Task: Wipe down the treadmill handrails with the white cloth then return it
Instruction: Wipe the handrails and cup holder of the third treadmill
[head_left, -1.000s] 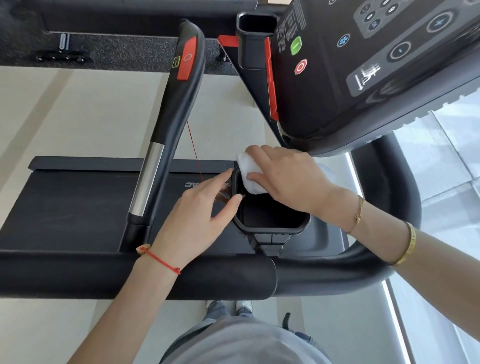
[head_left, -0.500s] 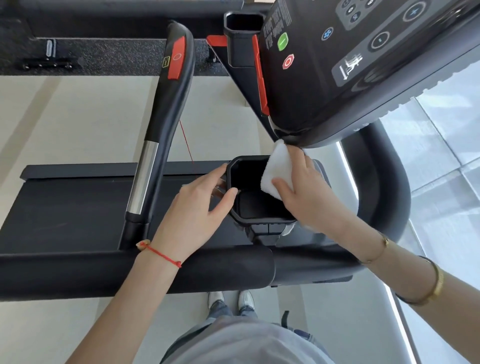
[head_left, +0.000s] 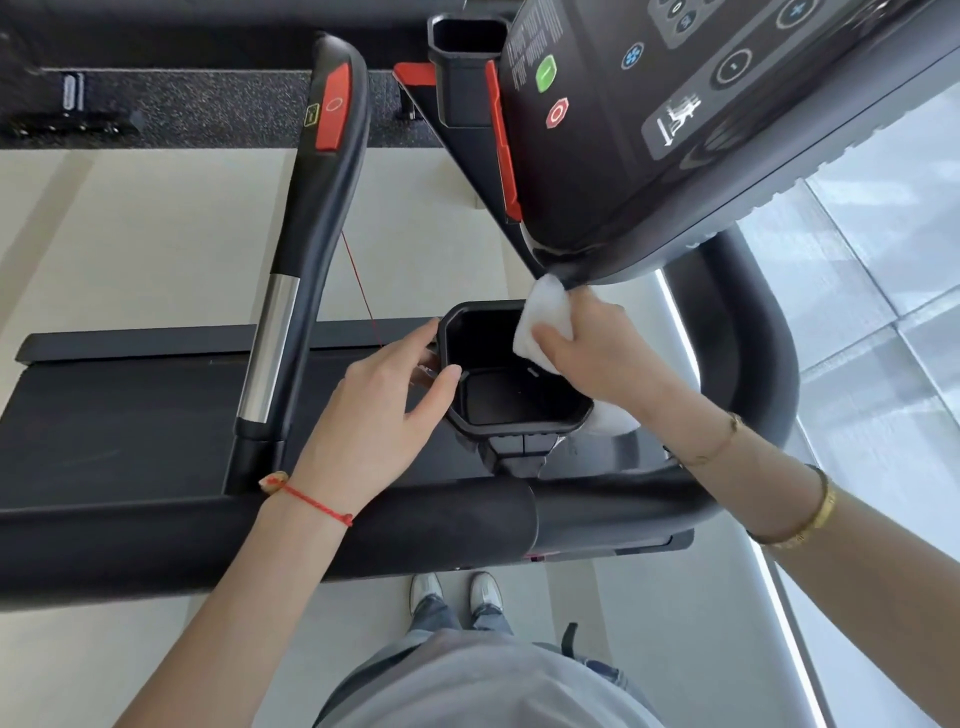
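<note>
My right hand (head_left: 592, 353) pinches the white cloth (head_left: 543, 325) against the far right rim of a black cup holder (head_left: 511, 426), just under the console's lower edge. More white fabric shows below my right wrist beside the holder. My left hand (head_left: 384, 410) grips the holder's left rim, thumb inside and fingers outside. The black front handrail (head_left: 415, 530) runs across below both wrists. A curved right handrail (head_left: 753, 364) bends round behind my right forearm. The left inner handrail (head_left: 311, 208), with a silver sensor strip and a red pad, stands untouched.
The treadmill console (head_left: 701, 119) with green and red buttons overhangs at the upper right. A second cup holder (head_left: 467, 67) sits beside it. The treadmill belt (head_left: 130, 415) lies below, and my shoes (head_left: 457, 592) stand on pale floor. A thin red cord (head_left: 358, 286) hangs down.
My right hand has carried the cloth from the holder's near left inner corner across to its far right rim. My left hand has kept its grip on the left rim.
</note>
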